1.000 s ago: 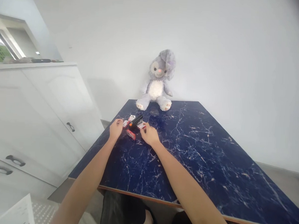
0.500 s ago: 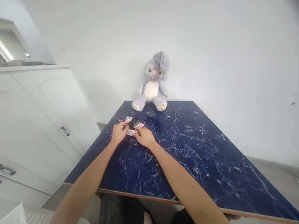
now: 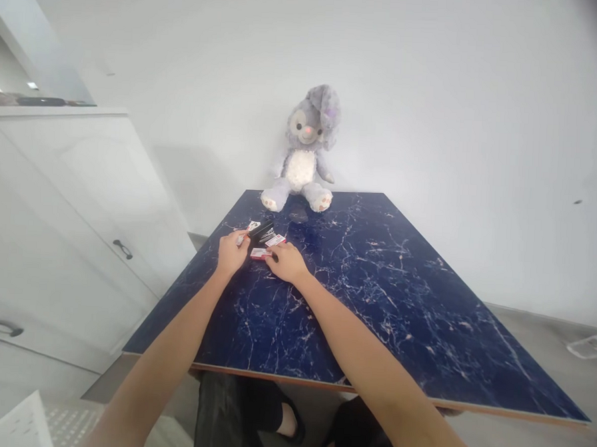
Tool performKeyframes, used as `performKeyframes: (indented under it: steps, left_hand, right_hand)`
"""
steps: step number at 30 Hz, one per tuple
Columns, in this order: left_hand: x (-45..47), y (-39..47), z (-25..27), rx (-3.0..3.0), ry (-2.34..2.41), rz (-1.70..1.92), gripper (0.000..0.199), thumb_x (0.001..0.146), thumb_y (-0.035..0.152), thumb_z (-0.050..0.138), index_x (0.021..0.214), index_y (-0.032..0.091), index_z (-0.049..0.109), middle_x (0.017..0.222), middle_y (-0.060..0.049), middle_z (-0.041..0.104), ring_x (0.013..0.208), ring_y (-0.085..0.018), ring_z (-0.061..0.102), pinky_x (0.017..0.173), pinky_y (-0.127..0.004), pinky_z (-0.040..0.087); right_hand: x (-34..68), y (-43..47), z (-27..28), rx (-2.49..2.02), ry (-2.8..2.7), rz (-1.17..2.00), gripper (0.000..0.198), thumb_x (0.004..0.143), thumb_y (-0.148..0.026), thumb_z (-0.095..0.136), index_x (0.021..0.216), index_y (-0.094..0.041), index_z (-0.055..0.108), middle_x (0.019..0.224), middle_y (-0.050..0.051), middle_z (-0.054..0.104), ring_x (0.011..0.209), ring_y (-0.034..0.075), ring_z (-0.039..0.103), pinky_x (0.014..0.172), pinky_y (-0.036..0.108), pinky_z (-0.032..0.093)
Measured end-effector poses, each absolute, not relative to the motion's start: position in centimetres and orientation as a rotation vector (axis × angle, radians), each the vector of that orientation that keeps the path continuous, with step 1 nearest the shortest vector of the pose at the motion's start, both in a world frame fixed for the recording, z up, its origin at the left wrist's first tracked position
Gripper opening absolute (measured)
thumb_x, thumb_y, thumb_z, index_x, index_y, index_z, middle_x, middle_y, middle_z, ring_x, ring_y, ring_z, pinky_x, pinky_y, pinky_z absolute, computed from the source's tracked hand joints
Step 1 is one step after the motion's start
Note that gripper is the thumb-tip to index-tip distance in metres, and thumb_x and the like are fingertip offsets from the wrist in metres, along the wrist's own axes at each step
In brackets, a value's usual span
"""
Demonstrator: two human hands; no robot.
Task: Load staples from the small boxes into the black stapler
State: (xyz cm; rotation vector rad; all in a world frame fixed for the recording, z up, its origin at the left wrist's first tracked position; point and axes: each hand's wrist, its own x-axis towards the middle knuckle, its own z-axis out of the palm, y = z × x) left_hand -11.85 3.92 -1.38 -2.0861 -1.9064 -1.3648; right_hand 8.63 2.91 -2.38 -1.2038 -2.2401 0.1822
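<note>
Toward the left side of a dark blue worktop (image 3: 374, 307), spacing left hand (image 3: 232, 254) and right hand (image 3: 288, 263) apart around a black box (image 3: 261, 231); touching the near red-and-white box (image 3: 259, 253) with the right, giving no way to tell about gripping; ideally pressing lightly, without jostling anything alongside.

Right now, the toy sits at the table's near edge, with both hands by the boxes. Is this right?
No: the head view shows the toy at the far edge of the table. The left hand and right hand are by the boxes.
</note>
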Motion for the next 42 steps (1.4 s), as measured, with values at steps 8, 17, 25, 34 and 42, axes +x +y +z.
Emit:
performKeyframes:
  steps: [8,17,25,34,42]
  left_hand:
    - [-12.9,5.3,-1.2,-1.899,-2.140,-1.734,0.055,0.100,0.045,0.040,0.144,0.014,0.052,0.149,-0.013,0.052,0.141,-0.029,0.045,0.120,-0.046,0.029]
    - [-10.6,9.9,-0.6,-2.459,-2.089,-1.233,0.047,0.097,0.046,0.043,0.126,0.019,0.068,0.135,-0.009,0.065,0.131,-0.029,0.056,0.114,-0.044,0.037]
    - [-5.5,4.3,-0.3,-2.955,-1.578,-1.001,0.052,0.088,0.046,0.061,0.135,0.022,0.063,0.146,-0.009,0.056,0.134,-0.031,0.051,0.115,-0.045,0.036]
    - [-1.9,-1.3,0.5,-3.212,-1.454,-0.831,0.049,0.102,0.049,0.038,0.148,0.035,0.048,0.161,-0.002,0.035,0.149,-0.030,0.030,0.121,-0.056,0.022]
    - [-5.6,1.3,1.0,-3.315,-1.601,-0.559,0.061,0.085,0.060,0.065,0.142,0.039,0.054,0.154,-0.005,0.047,0.145,-0.033,0.037,0.114,-0.050,0.038]
  right_hand:
    - [8.5,3.2,-2.0,-1.188,-2.131,0.338,0.045,0.088,-0.009,0.049,0.130,-0.019,0.062,0.123,0.009,0.068,0.111,0.023,0.061,0.102,0.033,0.044]
    - [10.2,5.0,-2.5,-1.418,-1.386,0.543,0.032,0.089,-0.018,0.048,0.118,-0.015,0.062,0.109,0.011,0.067,0.095,0.021,0.064,0.095,0.035,0.049]
    - [18.3,4.3,-2.1,-1.192,-1.607,0.821,0.045,0.074,-0.011,0.054,0.118,-0.021,0.063,0.116,0.005,0.069,0.106,0.019,0.064,0.101,0.036,0.048]
    - [29.0,-1.2,0.1,-0.965,-2.092,1.121,0.033,0.080,-0.022,0.064,0.113,-0.023,0.066,0.104,0.002,0.072,0.097,0.019,0.067,0.090,0.035,0.051]
    - [26.2,-1.4,-0.9,-1.096,-2.250,0.612,0.015,0.083,-0.029,0.070,0.097,-0.022,0.068,0.073,-0.003,0.065,0.070,0.014,0.058,0.069,0.028,0.042]
